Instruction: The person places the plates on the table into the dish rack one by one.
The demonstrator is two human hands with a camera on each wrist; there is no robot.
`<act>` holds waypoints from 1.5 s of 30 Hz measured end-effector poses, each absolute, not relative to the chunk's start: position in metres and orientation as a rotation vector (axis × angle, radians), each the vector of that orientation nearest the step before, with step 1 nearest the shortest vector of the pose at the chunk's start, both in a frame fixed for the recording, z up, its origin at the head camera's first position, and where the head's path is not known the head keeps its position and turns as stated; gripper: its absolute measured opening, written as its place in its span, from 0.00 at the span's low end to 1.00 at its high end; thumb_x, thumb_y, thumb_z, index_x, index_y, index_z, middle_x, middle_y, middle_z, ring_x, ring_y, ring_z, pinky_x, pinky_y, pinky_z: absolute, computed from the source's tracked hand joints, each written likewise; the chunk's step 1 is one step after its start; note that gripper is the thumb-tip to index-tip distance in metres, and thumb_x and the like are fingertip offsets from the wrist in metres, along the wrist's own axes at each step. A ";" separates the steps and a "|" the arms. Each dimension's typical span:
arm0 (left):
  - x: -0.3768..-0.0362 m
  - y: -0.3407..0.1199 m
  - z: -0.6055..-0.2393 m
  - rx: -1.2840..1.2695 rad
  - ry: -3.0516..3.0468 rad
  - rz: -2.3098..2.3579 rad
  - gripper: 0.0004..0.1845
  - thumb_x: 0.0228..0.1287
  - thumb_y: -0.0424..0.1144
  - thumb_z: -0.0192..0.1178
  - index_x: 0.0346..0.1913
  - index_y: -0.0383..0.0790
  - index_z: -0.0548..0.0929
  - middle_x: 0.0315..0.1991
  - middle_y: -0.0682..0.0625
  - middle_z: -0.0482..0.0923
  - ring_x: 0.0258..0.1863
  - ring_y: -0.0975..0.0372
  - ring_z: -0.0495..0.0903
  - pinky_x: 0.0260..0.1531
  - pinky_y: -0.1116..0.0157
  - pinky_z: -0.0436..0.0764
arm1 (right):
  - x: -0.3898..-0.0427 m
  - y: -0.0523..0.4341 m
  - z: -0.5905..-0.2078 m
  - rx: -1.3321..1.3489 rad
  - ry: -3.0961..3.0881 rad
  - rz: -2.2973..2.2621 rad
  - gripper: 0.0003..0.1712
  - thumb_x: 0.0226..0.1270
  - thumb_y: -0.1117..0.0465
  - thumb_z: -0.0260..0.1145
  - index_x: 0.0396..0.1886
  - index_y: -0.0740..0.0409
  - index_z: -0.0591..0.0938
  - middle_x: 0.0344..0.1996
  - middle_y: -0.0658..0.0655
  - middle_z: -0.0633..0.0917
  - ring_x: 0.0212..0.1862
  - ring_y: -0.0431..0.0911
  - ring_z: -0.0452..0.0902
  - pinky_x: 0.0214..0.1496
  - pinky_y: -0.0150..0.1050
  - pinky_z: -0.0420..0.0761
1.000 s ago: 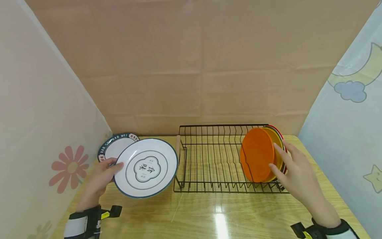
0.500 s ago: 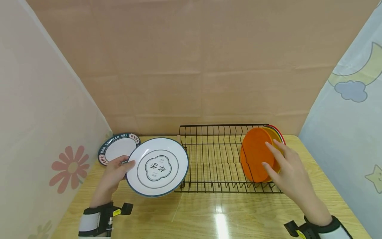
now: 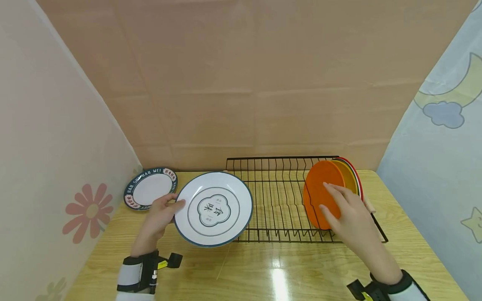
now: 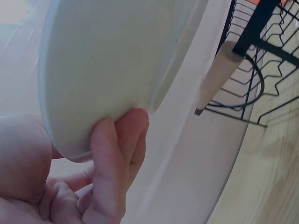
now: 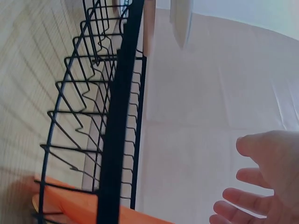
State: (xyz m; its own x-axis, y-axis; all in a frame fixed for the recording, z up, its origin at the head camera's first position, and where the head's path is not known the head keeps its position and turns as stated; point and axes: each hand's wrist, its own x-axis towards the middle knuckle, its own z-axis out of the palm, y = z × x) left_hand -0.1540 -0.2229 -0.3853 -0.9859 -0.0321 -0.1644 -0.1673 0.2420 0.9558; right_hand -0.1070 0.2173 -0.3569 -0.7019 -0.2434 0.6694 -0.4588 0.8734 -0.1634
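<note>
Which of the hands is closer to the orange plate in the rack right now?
Right. The right hand is spread just in front of the orange plate; the left hand is across the rack, gripping the white plate.

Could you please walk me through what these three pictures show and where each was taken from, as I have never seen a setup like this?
There is no machine here: a person works with two bare hands and wears three cameras. The wide picture comes from the head camera, looking down at a wooden table. The other two come from cameras strapped to the wrists.

The left hand has its grip on the rim of a white plate with a blue rim, tilted up in front of a black wire dish rack. The left wrist view shows that plate's underside with the fingers behind it.

The right hand, fingers straight, is at an orange plate standing in the rack with other coloured plates behind it. A smaller lettered plate lies flat on the table.
</note>
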 end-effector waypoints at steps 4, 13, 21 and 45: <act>-0.155 -0.213 -0.386 -0.168 2.378 1.861 0.16 0.65 0.36 0.54 0.51 0.29 0.72 0.32 0.43 0.83 0.25 0.58 0.83 0.27 0.66 0.82 | -0.107 0.211 -0.361 0.476 -2.406 0.423 0.33 0.54 0.56 0.69 0.60 0.60 0.73 0.48 0.65 0.77 0.42 0.57 0.75 0.31 0.48 0.78; -0.159 -0.192 -0.387 -0.146 2.337 1.899 0.14 0.64 0.36 0.56 0.49 0.29 0.74 0.29 0.43 0.83 0.23 0.58 0.83 0.25 0.66 0.81 | -0.110 0.199 -0.369 0.401 -2.484 0.564 0.34 0.50 0.64 0.71 0.61 0.56 0.73 0.47 0.63 0.77 0.26 0.49 0.79 0.22 0.36 0.76; -0.160 -0.178 -0.389 -0.149 2.299 1.942 0.12 0.63 0.34 0.56 0.45 0.30 0.75 0.28 0.43 0.82 0.23 0.57 0.82 0.25 0.64 0.82 | -0.115 0.192 -0.375 0.331 -2.525 0.661 0.31 0.54 0.62 0.69 0.60 0.56 0.74 0.45 0.61 0.78 0.36 0.50 0.78 0.20 0.32 0.71; -0.160 -0.146 -0.399 -0.113 2.231 2.022 0.10 0.61 0.33 0.57 0.43 0.31 0.78 0.25 0.42 0.82 0.20 0.57 0.82 0.22 0.63 0.82 | -0.131 0.171 -0.375 0.153 -2.782 1.298 0.32 0.66 0.48 0.57 0.67 0.55 0.65 0.56 0.65 0.74 0.25 0.43 0.82 0.24 0.30 0.79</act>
